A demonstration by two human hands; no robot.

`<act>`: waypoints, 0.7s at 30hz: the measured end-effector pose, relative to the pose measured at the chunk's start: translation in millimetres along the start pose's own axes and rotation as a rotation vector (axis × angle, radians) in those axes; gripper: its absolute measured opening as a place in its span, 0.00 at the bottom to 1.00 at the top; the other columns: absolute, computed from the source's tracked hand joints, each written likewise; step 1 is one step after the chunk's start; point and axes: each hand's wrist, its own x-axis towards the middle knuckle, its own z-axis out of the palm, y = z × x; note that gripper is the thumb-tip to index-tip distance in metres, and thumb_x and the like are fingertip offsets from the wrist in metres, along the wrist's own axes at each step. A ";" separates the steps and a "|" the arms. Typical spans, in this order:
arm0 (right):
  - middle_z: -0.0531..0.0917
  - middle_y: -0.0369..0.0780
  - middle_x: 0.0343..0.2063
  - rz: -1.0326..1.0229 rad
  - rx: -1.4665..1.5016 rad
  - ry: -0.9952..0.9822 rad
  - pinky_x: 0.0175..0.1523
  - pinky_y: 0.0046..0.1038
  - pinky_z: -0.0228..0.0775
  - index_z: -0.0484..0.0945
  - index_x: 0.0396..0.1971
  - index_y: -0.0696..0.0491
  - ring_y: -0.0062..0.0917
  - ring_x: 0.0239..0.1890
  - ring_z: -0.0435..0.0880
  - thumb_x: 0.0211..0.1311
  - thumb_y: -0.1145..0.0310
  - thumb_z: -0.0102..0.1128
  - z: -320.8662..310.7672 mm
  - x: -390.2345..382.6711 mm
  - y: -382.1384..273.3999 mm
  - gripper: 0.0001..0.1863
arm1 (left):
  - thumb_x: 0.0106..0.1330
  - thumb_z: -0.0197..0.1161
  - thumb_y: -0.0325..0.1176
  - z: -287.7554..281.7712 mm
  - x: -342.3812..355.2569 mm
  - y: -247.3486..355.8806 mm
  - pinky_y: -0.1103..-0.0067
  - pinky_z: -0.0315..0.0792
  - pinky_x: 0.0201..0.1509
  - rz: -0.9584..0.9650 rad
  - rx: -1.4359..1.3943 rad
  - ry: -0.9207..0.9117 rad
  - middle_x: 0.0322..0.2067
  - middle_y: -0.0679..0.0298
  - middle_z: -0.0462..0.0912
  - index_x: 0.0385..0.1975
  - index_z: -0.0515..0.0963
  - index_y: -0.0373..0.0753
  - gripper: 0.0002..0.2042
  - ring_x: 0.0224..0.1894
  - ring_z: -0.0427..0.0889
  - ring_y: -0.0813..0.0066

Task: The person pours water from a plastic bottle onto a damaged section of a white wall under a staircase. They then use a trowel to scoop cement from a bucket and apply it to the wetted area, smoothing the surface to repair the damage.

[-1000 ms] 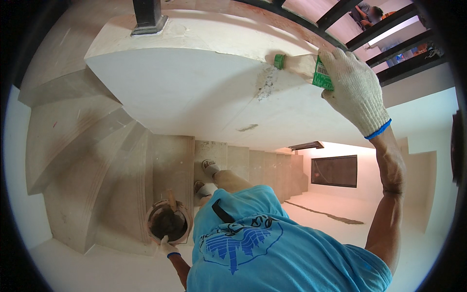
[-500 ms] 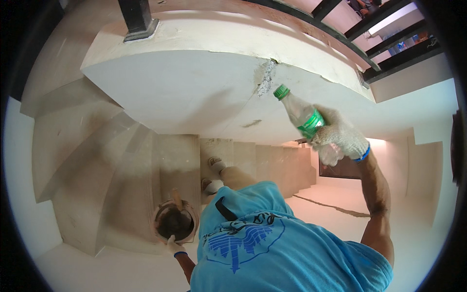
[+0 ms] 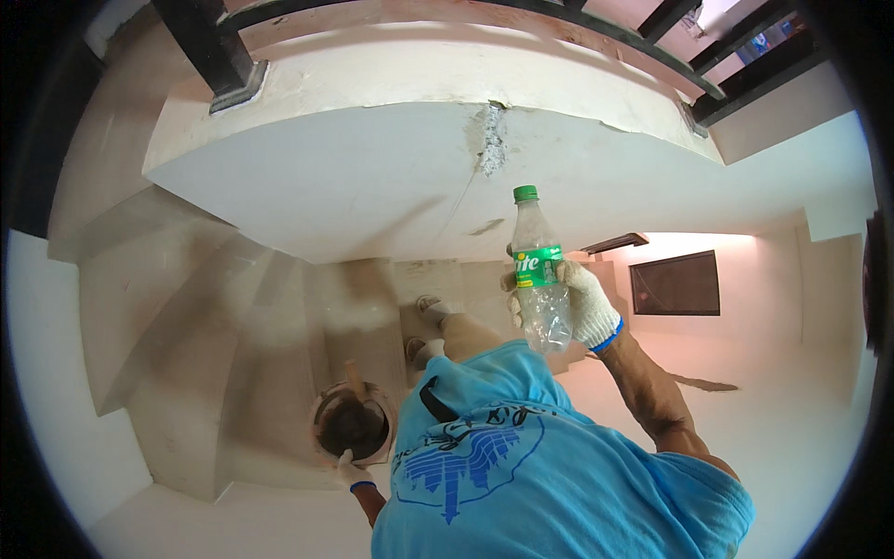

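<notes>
A clear plastic bottle (image 3: 538,312) with a green cap and green label stands nearly upright in my gloved right hand (image 3: 577,298), its fingers wrapped round it. Above it, the white stair-side face (image 3: 372,177) has a rough chipped streak (image 3: 492,140) at its upper edge. Low at the left, my gloved left hand (image 3: 352,468) grips the rim of a round bucket (image 3: 326,401), dark inside, with a wooden handle (image 3: 354,375) sticking up from it.
Winding stairs (image 3: 177,373) fill the left, with my sandalled feet (image 3: 428,307) on a step. A dark railing (image 3: 228,88) runs along the white ledge above. A dark rectangular panel (image 3: 674,282) is on the pink-lit wall at the right.
My right hand has moved down and left, away from the ledge, turning the bottle from sideways to upright. The bucket has shifted slightly right in the picture as the view moved.
</notes>
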 end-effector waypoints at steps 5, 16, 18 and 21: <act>0.83 0.50 0.48 -0.007 -0.186 0.116 0.47 0.44 0.87 0.71 0.61 0.61 0.40 0.42 0.89 0.60 0.65 0.70 -4.5 -1.9 5.3 0.31 | 0.63 0.63 0.19 -16.6 18.1 -1.2 0.72 0.81 0.31 0.055 0.047 -0.034 0.47 0.54 0.83 0.58 0.76 0.30 0.21 0.39 0.86 0.60; 0.84 0.42 0.41 -0.073 -0.738 0.419 0.47 0.29 0.80 0.75 0.57 0.63 0.27 0.40 0.84 0.64 0.68 0.64 26.0 4.3 -7.1 0.24 | 0.60 0.64 0.17 5.1 -11.3 0.1 0.72 0.75 0.22 0.088 0.047 0.139 0.37 0.58 0.84 0.48 0.81 0.31 0.16 0.27 0.84 0.65; 0.84 0.40 0.41 -0.071 -0.767 0.403 0.48 0.27 0.78 0.76 0.57 0.63 0.24 0.41 0.83 0.64 0.69 0.63 30.8 6.9 -10.1 0.23 | 0.60 0.64 0.17 4.7 -11.8 -3.1 0.72 0.77 0.24 0.048 0.007 0.158 0.38 0.57 0.85 0.49 0.81 0.30 0.16 0.29 0.85 0.64; 0.84 0.39 0.41 -0.067 -0.738 0.436 0.47 0.28 0.78 0.76 0.56 0.63 0.23 0.41 0.83 0.64 0.70 0.64 31.6 14.8 -14.0 0.22 | 0.59 0.64 0.18 6.9 -17.4 -6.9 0.72 0.81 0.26 0.091 0.010 0.105 0.40 0.54 0.85 0.50 0.81 0.29 0.17 0.31 0.87 0.61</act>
